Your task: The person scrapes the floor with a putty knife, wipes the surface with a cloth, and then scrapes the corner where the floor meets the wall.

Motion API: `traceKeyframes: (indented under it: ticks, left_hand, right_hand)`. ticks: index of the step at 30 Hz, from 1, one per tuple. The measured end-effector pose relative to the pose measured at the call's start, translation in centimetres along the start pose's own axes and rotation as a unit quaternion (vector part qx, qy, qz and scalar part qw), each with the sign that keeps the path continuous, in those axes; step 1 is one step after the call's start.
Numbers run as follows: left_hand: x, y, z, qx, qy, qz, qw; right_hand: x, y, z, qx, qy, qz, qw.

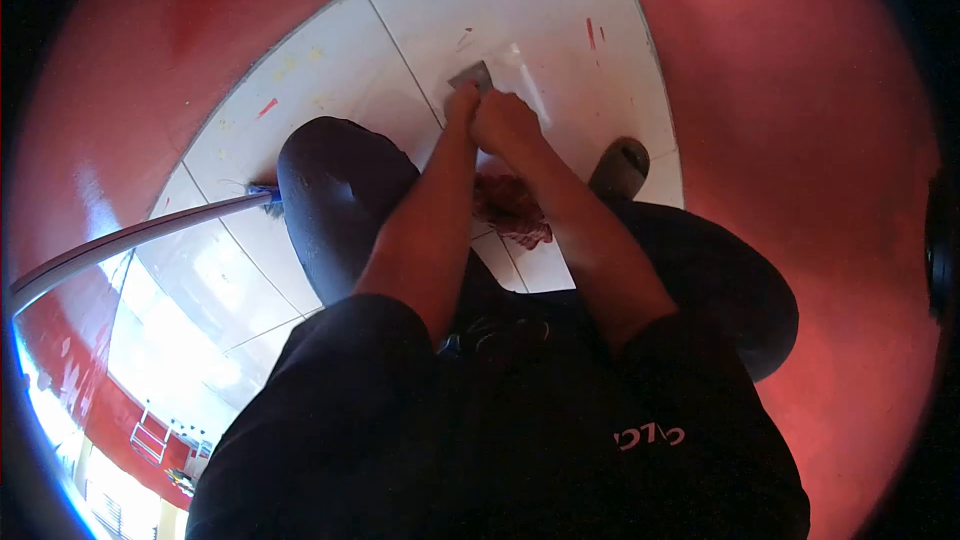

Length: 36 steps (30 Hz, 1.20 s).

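Note:
Both my hands are together low over the white tiled floor [560, 50], in front of my bent knees. My right hand [508, 125] is closed around the handle of a flat metal scraper [471, 74], whose blade lies on or just above the tile. Beside it, my left hand [461, 105] has its fingers pressed together at the base of the blade, touching the scraper. The handle itself is hidden by my fingers. Behind my hands, a crumpled dark red cloth [512, 208] lies on the floor between my legs. Red marks [591, 34] and faint yellow spots show on the tiles.
Red walls [780, 140] curve around the tiles on both sides. A long pole [150, 230] ends in a blue-headed brush or broom [266, 196] beside my left knee. A sandal [621, 168] shows by my right knee. A small white ladder [150, 437] stands far off at lower left.

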State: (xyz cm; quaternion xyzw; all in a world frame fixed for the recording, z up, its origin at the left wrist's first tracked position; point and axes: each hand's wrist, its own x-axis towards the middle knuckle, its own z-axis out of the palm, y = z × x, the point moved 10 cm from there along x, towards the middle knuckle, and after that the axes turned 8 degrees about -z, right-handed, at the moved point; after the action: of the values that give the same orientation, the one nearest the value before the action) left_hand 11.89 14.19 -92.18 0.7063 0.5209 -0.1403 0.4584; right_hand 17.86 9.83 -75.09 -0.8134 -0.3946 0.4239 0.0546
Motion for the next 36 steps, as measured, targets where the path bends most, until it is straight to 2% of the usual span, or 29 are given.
traceKeyframes:
  ticks: [3,4,5,6,9,11,12,13,14,16,18,20,23,25,27,29,30,32,35,36]
  left_hand:
    - [1.2,-1.0,0.9,0.063,-0.022,-0.016,0.998]
    - [2.9,-4.1,3.2,-0.276,-0.152,-0.124,0.941]
    - [2.9,-1.2,0.1,-0.101,-0.080,-0.045,0.991]
    - [2.5,1.8,-3.0,0.086,0.018,0.010,0.996]
    - [1.7,3.9,-4.0,0.102,0.023,-0.008,0.995]
    - [0.8,3.6,-1.8,0.116,0.023,-0.032,0.992]
    - [0.8,3.5,0.0,0.126,0.023,-0.042,0.991]
    - [0.0,2.1,1.0,0.024,0.056,-0.134,0.989]
    - [-1.5,0.3,2.8,-0.077,0.084,-0.225,0.968]
    - [-1.9,0.3,6.6,-0.105,0.137,-0.214,0.962]
    - [-3.1,2.5,7.1,-0.014,0.088,-0.161,0.983]
    - [-5.0,4.5,7.7,0.192,-0.057,-0.061,0.978]
    - [1.6,-2.9,12.0,0.078,0.043,-0.159,0.983]
    - [0.0,4.6,4.5,0.129,0.024,0.005,0.991]
    - [4.5,4.0,5.2,0.165,-0.097,0.020,0.981]
    - [3.9,3.8,5.7,0.168,-0.030,0.055,0.984]
    - [1.7,3.4,4.8,0.147,0.002,0.033,0.989]
    - [0.1,2.7,3.8,0.109,0.080,-0.030,0.990]
    - [3.6,5.2,3.5,0.198,0.038,0.010,0.979]
    - [4.4,5.6,2.0,0.096,-0.027,-0.027,0.995]
  right_hand:
    - [1.4,-1.1,0.4,0.006,-0.010,-0.015,1.000]
    - [1.6,-0.8,0.1,0.008,-0.008,-0.016,1.000]
    - [1.8,-0.2,0.4,0.010,-0.015,-0.003,1.000]
    - [2.9,-0.1,-0.2,0.006,-0.005,-0.002,1.000]
    - [3.2,1.3,-1.0,0.017,0.046,-0.022,0.999]
    - [1.3,2.3,-1.6,0.040,0.088,-0.061,0.993]
    - [1.1,4.5,-0.2,0.027,0.063,-0.035,0.997]
    - [0.8,6.8,0.8,0.016,0.037,-0.007,0.999]
    - [-1.6,7.1,-0.6,0.029,0.055,-0.018,0.998]
    - [-5.9,7.6,-1.8,0.024,0.093,-0.010,0.995]
    - [-8.5,9.1,-1.5,-0.013,0.128,0.031,0.991]
    - [-9.6,8.2,-0.7,-0.036,0.135,0.049,0.989]
    - [-6.9,6.5,-0.5,-0.044,0.128,0.035,0.990]
    - [-3.8,5.5,-1.3,-0.055,0.114,0.015,0.992]
    - [-1.2,3.2,-4.4,-0.080,0.099,-0.007,0.992]
    - [-2.7,2.2,-3.6,-0.101,0.082,-0.029,0.991]
    - [-3.3,1.5,-3.8,-0.117,0.078,-0.042,0.989]
    - [-3.4,2.6,-3.5,-0.086,0.096,0.003,0.992]
    - [-0.8,3.3,-3.6,-0.067,0.096,0.016,0.993]
    - [0.5,3.4,-4.3,-0.065,0.102,0.011,0.993]
